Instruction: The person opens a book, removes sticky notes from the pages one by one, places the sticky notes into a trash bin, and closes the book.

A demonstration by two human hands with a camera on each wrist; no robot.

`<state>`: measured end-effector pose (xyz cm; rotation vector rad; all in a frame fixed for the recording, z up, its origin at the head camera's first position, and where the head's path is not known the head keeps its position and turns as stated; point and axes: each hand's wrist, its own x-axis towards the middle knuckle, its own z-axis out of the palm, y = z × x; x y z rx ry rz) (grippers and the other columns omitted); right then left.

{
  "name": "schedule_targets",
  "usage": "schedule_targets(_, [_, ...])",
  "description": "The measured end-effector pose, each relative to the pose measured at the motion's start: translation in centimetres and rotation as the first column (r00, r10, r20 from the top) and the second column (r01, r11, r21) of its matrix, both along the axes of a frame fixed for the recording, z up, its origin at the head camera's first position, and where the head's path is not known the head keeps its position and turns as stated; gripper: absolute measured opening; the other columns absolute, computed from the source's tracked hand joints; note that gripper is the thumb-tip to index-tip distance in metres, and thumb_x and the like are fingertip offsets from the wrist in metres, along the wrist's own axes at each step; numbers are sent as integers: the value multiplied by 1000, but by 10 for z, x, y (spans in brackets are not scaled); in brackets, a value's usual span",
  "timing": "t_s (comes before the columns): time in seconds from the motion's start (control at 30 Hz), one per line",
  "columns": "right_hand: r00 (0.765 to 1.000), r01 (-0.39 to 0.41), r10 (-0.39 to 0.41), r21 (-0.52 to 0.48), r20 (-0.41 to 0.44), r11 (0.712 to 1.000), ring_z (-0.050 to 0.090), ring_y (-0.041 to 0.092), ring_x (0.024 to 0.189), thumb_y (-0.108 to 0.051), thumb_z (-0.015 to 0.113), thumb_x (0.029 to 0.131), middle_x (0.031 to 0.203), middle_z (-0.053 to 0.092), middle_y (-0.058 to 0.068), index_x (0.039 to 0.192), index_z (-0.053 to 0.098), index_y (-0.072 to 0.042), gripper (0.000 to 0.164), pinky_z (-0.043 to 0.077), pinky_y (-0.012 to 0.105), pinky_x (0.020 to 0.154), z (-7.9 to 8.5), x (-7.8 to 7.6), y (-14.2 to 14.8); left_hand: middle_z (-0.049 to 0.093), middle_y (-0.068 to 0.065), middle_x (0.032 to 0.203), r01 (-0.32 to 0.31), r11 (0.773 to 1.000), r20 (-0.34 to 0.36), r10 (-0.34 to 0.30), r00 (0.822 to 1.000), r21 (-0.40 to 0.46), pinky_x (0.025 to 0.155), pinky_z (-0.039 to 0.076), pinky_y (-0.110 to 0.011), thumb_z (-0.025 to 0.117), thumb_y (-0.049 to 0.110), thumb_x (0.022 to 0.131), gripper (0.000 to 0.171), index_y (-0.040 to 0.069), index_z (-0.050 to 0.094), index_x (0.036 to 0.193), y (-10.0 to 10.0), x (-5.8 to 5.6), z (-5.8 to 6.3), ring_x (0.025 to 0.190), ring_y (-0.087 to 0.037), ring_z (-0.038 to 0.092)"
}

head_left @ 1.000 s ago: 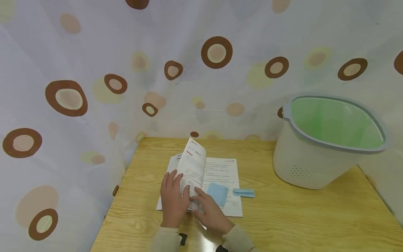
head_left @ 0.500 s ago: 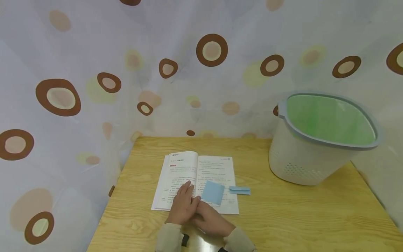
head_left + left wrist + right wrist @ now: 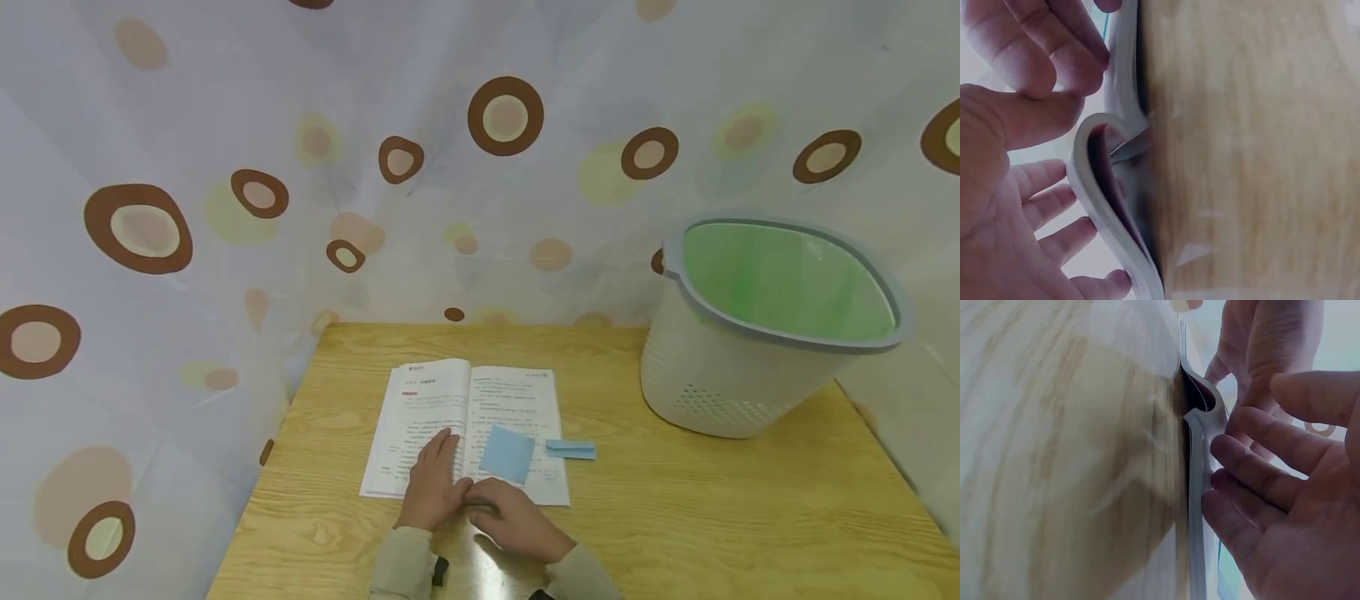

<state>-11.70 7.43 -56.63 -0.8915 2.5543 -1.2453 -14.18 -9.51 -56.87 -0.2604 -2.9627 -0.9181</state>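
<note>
An open book (image 3: 435, 400) with printed pages lies face up on the wooden table. My left hand (image 3: 431, 483) rests on the lower part of its left page, fingers extended towards the spine. Beside it, my right hand (image 3: 517, 521) touches the lower edge near the spine, its fingers loosely bent. The thumb of the left hand meets the right fingertips in the head view. In the left wrist view the book's bottom edge (image 3: 1094, 181) arches up around the spine. A square of light blue paper (image 3: 507, 454) lies on the right page.
A narrow folded blue paper (image 3: 571, 450) straddles the book's right edge. At the right of the wooden table (image 3: 675, 508) stands a tall white basket (image 3: 720, 392) with a grey rim and green inside. A dotted curtain (image 3: 450, 275) hangs behind and along the left.
The raised left page has been laid flat, and the left hand now rests on it. Since half a second ago the right hand has shifted slightly right, away from under the left thumb.
</note>
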Motion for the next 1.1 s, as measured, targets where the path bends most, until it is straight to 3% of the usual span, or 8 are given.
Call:
schedule_targets(0.17, [999, -36, 36, -15, -41, 999, 66, 23, 111, -12, 58, 95, 119, 71, 7, 114, 69, -9, 22, 52, 37, 101, -5, 2, 5, 41, -18, 153, -50, 998, -10, 50, 999, -48, 101, 43, -67, 82, 16, 76, 75, 3, 46, 141, 6, 0, -4, 139, -41, 40])
schedule_targets(0.3, [998, -47, 46, -10, -45, 999, 63, 27, 119, -12, 59, 94, 126, 68, 9, 114, 67, -8, 22, 50, 39, 106, -8, 5, 7, 39, -17, 155, -78, 995, -18, 77, 997, -62, 102, 42, -67, 84, 18, 74, 77, 6, 46, 140, 8, -1, -8, 139, -43, 38])
schedule_targets(0.73, [998, -46, 46, -8, 32, 999, 58, 31, 127, -16, 57, 95, 133, 64, 11, 116, 67, -6, 25, 45, 41, 111, -6, 10, 11, 33, -18, 160, -51, 997, 54, 54, 997, -50, 110, 34, -68, 82, 20, 76, 82, 5, 40, 145, 11, 1, -4, 144, -46, 32])
schedule_targets(0.87, [999, -42, 42, 19, 31, 999, 59, 31, 127, -19, 57, 97, 132, 65, 11, 118, 67, -6, 26, 46, 42, 111, -4, 10, 14, 34, -18, 160, -48, 998, 48, 50, 998, -41, 111, 34, -67, 83, 19, 75, 84, 4, 40, 145, 12, -1, -3, 145, -46, 32])
schedule_targets(1.0, [994, 7, -9, 22, 104, 1000, 62, 28, 123, -26, 56, 100, 128, 69, 7, 123, 67, -8, 31, 50, 39, 106, 3, 7, 23, 34, -19, 160, -50, 998, 47, 52, 998, -33, 112, 33, -67, 84, 20, 74, 85, 4, 41, 146, 12, -1, -3, 145, -46, 32])
schedule_targets(1.1, [981, 125, -118, -36, 156, 991, 66, 26, 115, -25, 55, 101, 122, 72, 6, 124, 67, -7, 31, 56, 33, 96, 11, 1, 35, 32, -18, 161, -59, 998, 72, 60, 996, -19, 114, 31, -67, 84, 20, 75, 86, 6, 40, 147, 12, -1, -3, 147, -46, 29])
